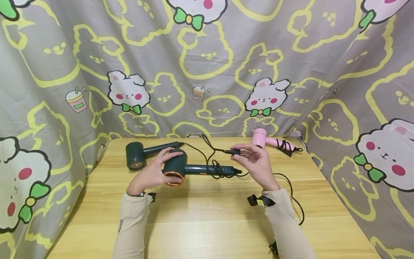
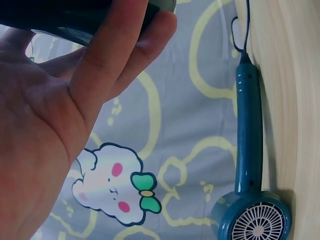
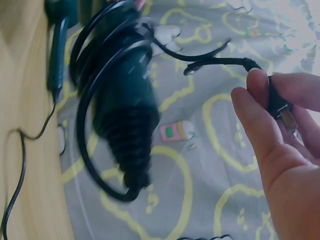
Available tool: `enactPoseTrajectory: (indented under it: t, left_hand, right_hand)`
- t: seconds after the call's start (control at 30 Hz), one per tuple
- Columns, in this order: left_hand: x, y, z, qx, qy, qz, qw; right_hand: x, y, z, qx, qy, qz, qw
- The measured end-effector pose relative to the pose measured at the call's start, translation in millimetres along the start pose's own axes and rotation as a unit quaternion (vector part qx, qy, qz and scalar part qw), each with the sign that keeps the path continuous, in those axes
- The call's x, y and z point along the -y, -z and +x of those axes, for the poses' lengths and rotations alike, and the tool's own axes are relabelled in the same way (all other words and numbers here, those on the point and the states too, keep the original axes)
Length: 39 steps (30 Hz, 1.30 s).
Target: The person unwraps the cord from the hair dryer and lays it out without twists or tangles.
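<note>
My left hand (image 1: pixel 148 176) grips the head of a dark green hair dryer (image 1: pixel 176 158) with a copper rim, thumb near the rim and fingers over the top. Its handle points right, with black cord (image 1: pixel 217 169) looped around it. The dryer is held up off the table. At the cord's end, my right hand (image 1: pixel 260 164) pinches a black plug (image 1: pixel 236 152) between thumb and fingers. In the right wrist view, metal prongs show on the plug (image 3: pixel 276 100). Only part of the held dryer shows in the left wrist view, above the palm (image 2: pixel 40 115).
Behind the left hand, a second dark green hair dryer (image 1: pixel 135 154) lies on the wooden table (image 1: pixel 207 223); its cord runs right and curves along the right side. A pink hair dryer (image 1: pixel 260 136) with wrapped cord lies at the back right. Patterned grey curtains (image 1: pixel 168 54) surround the table.
</note>
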<state>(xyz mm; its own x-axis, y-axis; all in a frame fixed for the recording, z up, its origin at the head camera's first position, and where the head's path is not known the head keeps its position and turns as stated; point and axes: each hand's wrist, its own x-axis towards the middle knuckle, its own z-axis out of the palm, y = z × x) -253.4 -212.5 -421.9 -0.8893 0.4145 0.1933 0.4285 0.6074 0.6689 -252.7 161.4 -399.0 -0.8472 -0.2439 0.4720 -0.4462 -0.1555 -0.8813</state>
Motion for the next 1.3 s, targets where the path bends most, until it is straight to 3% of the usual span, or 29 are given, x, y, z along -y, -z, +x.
enactPoseTrajectory:
  t: [0.2, 0.4, 0.67, 0.8, 0.93, 1.13, 1.3]
  left_hand:
    - [1.3, 2.6, -1.4, -0.006, 0.010, -0.004, 0.9999]
    - [3.7, 7.0, -3.4, -0.010, 0.031, -0.011, 0.9994]
    - [7.9, 10.4, -5.0, -0.019, 0.033, -0.009, 0.9992]
    - [9.7, 11.5, -5.7, -0.026, 0.036, -0.006, 0.9990]
    - [9.4, 13.9, -7.1, -0.033, 0.034, -0.015, 0.9988]
    - [11.2, 18.2, -10.1, -0.043, 0.027, -0.017, 0.9986]
    - [11.1, 19.6, -11.8, -0.044, 0.032, -0.022, 0.9983]
  right_hand:
    - [18.0, -4.3, -6.4, 0.044, 0.020, 0.029, 0.9984]
    - [31.5, -3.3, -11.7, 0.109, 0.013, 0.042, 0.9931]
    - [29.7, 7.5, -12.3, 0.239, 0.044, 0.092, 0.9656]
    - [24.6, 13.9, -11.6, 0.282, 0.024, 0.096, 0.9542]
    - [20.0, 18.0, -11.0, 0.298, -0.016, 0.053, 0.9530]
    - [10.2, 22.5, -7.4, 0.285, -0.096, -0.044, 0.9527]
    - [-2.5, 26.8, -3.6, 0.276, -0.129, -0.057, 0.9507]
